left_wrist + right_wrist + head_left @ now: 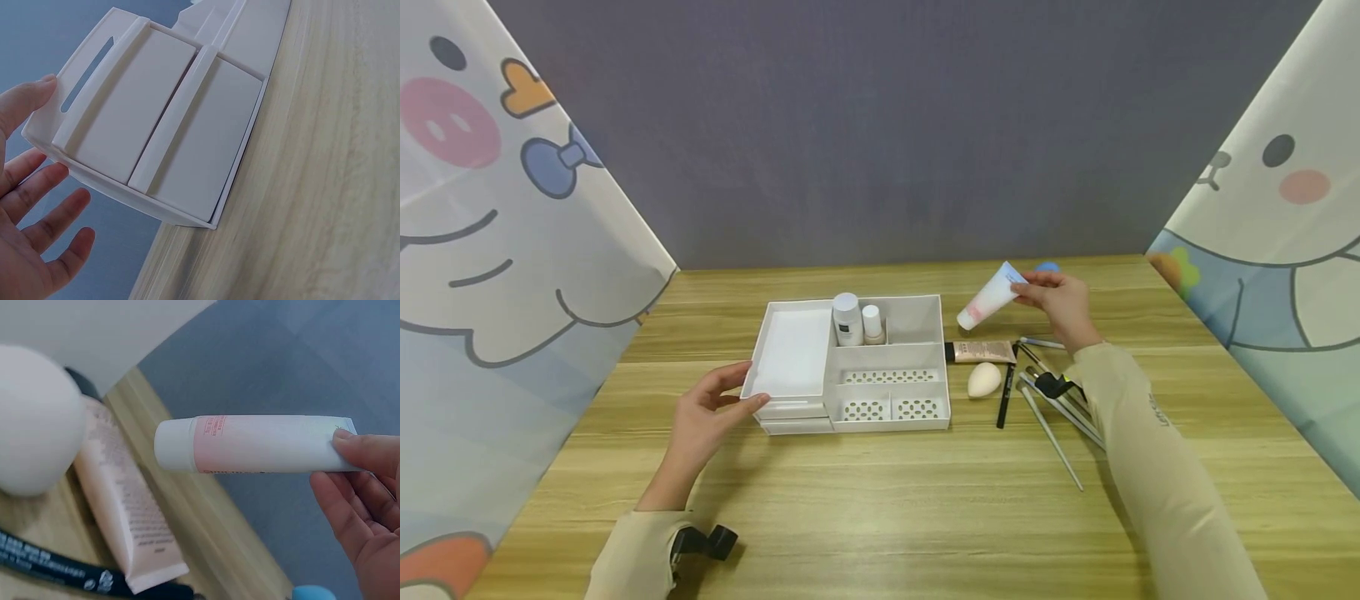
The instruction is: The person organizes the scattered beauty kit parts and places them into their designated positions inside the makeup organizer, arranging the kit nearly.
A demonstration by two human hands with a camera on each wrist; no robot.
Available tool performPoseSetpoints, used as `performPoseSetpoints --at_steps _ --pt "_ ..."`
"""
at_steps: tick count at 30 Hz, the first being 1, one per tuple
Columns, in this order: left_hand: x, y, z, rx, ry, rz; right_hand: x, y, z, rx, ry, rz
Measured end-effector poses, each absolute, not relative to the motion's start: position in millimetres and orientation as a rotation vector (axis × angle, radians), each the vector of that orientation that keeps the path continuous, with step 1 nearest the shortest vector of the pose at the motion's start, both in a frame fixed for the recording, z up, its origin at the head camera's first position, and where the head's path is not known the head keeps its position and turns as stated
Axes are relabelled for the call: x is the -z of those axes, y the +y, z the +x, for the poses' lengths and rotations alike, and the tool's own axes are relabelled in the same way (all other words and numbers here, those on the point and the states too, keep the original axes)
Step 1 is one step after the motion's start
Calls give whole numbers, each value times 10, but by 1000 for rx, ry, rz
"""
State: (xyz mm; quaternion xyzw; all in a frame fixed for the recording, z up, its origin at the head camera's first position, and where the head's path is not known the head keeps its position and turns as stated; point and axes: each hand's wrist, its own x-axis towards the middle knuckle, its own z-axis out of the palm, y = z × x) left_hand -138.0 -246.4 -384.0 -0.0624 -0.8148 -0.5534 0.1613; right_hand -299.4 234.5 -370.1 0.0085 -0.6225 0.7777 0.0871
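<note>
Tube: pink-white, capped, held up off the table; it sat between the right fingertips, cap pointing left and toward the person.
Right hand: thumb and fingers were pinched together on the tube's flat end.
Left hand: thumb and fingers were well apart, holding the organizer's near left corner between them.
Organizer: white, on the table, right of the left fingers, left of the right ones.
Drawers: two, pushed in, right of the left thumb.
Bottles: two, upright in a back compartment, beyond and right of the left fingers.
Beige tube: lay nearer the person than the right fingers, beside the organizer.
Sponge, pencil: nearer still.
Brushes: lay nearer than the right fingers, partly under the sleeve.
</note>
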Motion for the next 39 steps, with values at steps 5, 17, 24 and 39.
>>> performPoseSetpoints --at_steps 5,17,24,39 --pt "3837 -2464 -1378 1588 -2325 -172 3611 2309 -2997 -2311 -1818 89" --pt "3835 -2467 -1371 1601 -2317 -192 3413 2242 -2943 -2224 -1847 195" --pt "3833 -2469 -1368 1612 -2315 -192 3302 2204 -2899 -2199 -1831 268" --pt "3836 -2466 -1363 1607 -2328 -180 3043 2129 -2798 -2155 -1813 336"
